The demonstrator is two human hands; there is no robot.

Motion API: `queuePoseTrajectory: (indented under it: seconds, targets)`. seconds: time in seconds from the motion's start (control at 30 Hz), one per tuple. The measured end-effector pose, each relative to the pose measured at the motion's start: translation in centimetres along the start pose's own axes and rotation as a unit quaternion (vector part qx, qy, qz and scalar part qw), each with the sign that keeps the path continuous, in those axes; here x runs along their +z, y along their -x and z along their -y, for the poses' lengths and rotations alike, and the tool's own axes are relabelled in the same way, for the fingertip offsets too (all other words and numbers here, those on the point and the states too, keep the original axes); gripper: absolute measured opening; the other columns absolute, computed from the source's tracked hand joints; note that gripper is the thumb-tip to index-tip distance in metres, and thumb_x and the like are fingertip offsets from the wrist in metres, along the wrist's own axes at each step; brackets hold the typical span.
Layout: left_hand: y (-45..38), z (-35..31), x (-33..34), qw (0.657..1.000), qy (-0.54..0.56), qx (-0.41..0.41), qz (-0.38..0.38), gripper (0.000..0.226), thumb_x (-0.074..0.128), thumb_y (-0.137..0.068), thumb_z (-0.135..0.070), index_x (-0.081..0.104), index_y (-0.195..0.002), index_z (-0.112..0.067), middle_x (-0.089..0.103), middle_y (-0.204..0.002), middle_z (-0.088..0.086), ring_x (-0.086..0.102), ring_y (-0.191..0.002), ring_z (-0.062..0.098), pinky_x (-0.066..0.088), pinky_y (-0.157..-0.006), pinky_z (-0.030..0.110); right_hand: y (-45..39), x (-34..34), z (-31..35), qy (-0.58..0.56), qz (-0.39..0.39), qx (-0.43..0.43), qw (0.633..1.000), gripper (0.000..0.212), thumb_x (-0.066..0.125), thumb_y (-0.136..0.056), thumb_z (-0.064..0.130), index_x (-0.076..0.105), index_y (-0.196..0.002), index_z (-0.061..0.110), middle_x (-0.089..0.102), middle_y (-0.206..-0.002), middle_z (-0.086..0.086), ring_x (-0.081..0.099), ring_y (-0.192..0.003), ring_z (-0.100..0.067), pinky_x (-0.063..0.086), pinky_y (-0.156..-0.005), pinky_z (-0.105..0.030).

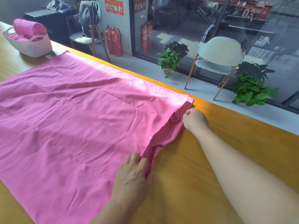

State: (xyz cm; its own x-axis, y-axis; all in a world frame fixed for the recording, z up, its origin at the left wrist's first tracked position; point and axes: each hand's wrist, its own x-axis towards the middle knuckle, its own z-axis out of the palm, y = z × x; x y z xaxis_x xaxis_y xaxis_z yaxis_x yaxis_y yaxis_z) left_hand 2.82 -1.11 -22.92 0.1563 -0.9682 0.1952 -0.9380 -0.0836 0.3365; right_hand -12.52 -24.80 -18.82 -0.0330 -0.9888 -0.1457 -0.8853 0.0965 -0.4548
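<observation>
A large pink cloth [72,118] lies spread in two layers over a wooden table [202,159]. Along its right edge the layers part and show an opening. My left hand [132,172] lies on that edge near the front, fingers curled over the fabric with the thumb under the hem. My right hand [195,119] is farther back on the same edge, fingers curled and pinching the lower layer.
A white woven basket [32,44] with rolled pink cloths [30,27] stands at the table's far left. Beyond the table's far edge are a pale chair [218,55], potted plants [169,60], fire extinguishers [114,40] and a glass wall.
</observation>
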Motion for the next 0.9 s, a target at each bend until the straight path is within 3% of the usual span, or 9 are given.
queuePoseTrajectory:
  seconds: [0.13, 0.27, 0.37, 0.47, 0.53, 0.6, 0.73, 0.83, 0.9]
  targets:
    - [-0.4, 0.2, 0.2, 0.998, -0.019, 0.052, -0.003, 0.009, 0.060, -0.069, -0.020, 0.053, -0.064, -0.020, 0.047, -0.071, -0.003, 0.049, -0.054, 0.021, 0.035, -0.040, 0.034, -3.5, 0.5, 0.1, -0.022, -0.010, 0.110, 0.994, 0.038, 0.047, -0.101, 0.028, 0.058, -0.124, 0.000, 0.060, -0.130, -0.019, 0.057, -0.119, -0.036, 0.046, -0.091, -0.035]
    - [-0.5, 0.2, -0.5, 0.993, -0.032, 0.106, 0.051, 0.006, 0.043, -0.055, -0.024, 0.050, -0.056, -0.024, 0.046, -0.063, -0.007, 0.049, -0.047, 0.017, 0.036, -0.037, 0.030, -5.5, 0.5, 0.7, -0.037, -0.006, 0.137, 0.990, 0.033, 0.051, -0.096, 0.021, 0.059, -0.122, 0.003, 0.064, -0.122, -0.017, 0.062, -0.111, -0.035, 0.046, -0.077, -0.033]
    - [-1.0, -0.2, -1.3, 0.992, -0.019, 0.098, 0.080, 0.006, 0.054, -0.059, -0.032, 0.051, -0.056, -0.028, 0.046, -0.060, -0.009, 0.050, -0.048, 0.013, 0.035, -0.041, 0.027, -6.5, 0.6, 1.0, -0.049, -0.005, 0.139, 0.989, 0.030, 0.054, -0.087, 0.011, 0.062, -0.116, 0.006, 0.067, -0.113, -0.015, 0.065, -0.098, -0.035, 0.043, -0.067, -0.031]
    - [-2.0, -1.0, -1.9, 0.995, 0.024, 0.036, 0.095, 0.022, 0.057, -0.078, -0.050, 0.051, -0.088, -0.032, 0.052, -0.082, -0.011, 0.058, -0.074, 0.012, 0.044, -0.060, 0.028, -7.1, 0.6, 1.3, -0.036, -0.006, 0.131, 0.991, 0.024, 0.055, -0.090, 0.010, 0.064, -0.112, 0.006, 0.066, -0.112, -0.015, 0.060, -0.091, -0.034, 0.041, -0.066, -0.030]
    - [-2.8, -1.3, -2.1, 0.994, 0.061, -0.020, 0.093, 0.035, 0.046, -0.093, -0.050, 0.031, -0.122, -0.038, 0.050, -0.109, -0.013, 0.055, -0.102, 0.013, 0.043, -0.081, 0.029, -7.4, 0.7, 1.2, -0.015, -0.010, 0.125, 0.992, 0.022, 0.054, -0.091, 0.009, 0.064, -0.111, 0.005, 0.065, -0.112, -0.015, 0.055, -0.085, -0.032, 0.040, -0.065, -0.030]
    - [-3.5, -1.6, -1.6, 0.991, 0.078, -0.048, 0.093, 0.045, 0.040, -0.097, -0.049, 0.012, -0.130, -0.041, 0.050, -0.116, -0.012, 0.054, -0.108, 0.015, 0.042, -0.083, 0.029, -7.6, 0.7, 1.1, -0.003, -0.016, 0.109, 0.994, 0.023, 0.054, -0.089, 0.009, 0.063, -0.110, 0.006, 0.064, -0.114, -0.015, 0.052, -0.085, -0.031, 0.040, -0.066, -0.031]
    - [-5.1, -2.0, -0.7, 0.993, 0.072, -0.063, 0.070, 0.030, 0.043, -0.097, -0.052, 0.043, -0.118, -0.032, 0.055, -0.098, -0.009, 0.058, -0.090, 0.017, 0.038, -0.070, 0.029, -7.8, 0.9, 1.0, -0.013, -0.034, 0.077, 0.996, 0.019, 0.054, -0.088, 0.012, 0.058, -0.107, 0.010, 0.061, -0.116, -0.013, 0.057, -0.095, -0.034, 0.039, -0.071, -0.032]
    - [-5.7, -2.1, -0.1, 0.990, 0.068, -0.082, 0.097, 0.027, 0.044, -0.097, -0.052, 0.052, -0.103, -0.027, 0.058, -0.097, -0.007, 0.058, -0.092, 0.017, 0.043, -0.076, 0.032, -8.1, 0.9, 0.9, -0.024, -0.032, 0.085, 0.996, 0.024, 0.057, -0.086, 0.010, 0.061, -0.110, 0.008, 0.061, -0.106, -0.010, 0.056, -0.091, -0.031, 0.038, -0.069, -0.030]
    - [-5.7, -2.1, 0.1, 0.989, 0.078, -0.075, 0.103, 0.027, 0.045, -0.098, -0.047, 0.053, -0.096, -0.022, 0.060, -0.095, -0.004, 0.058, -0.089, 0.021, 0.043, -0.075, 0.036, -8.1, 0.8, 0.7, -0.022, -0.022, 0.090, 0.995, 0.011, 0.056, -0.087, 0.007, 0.062, -0.096, 0.006, 0.058, -0.095, -0.009, 0.053, -0.083, -0.030, 0.038, -0.066, -0.029]
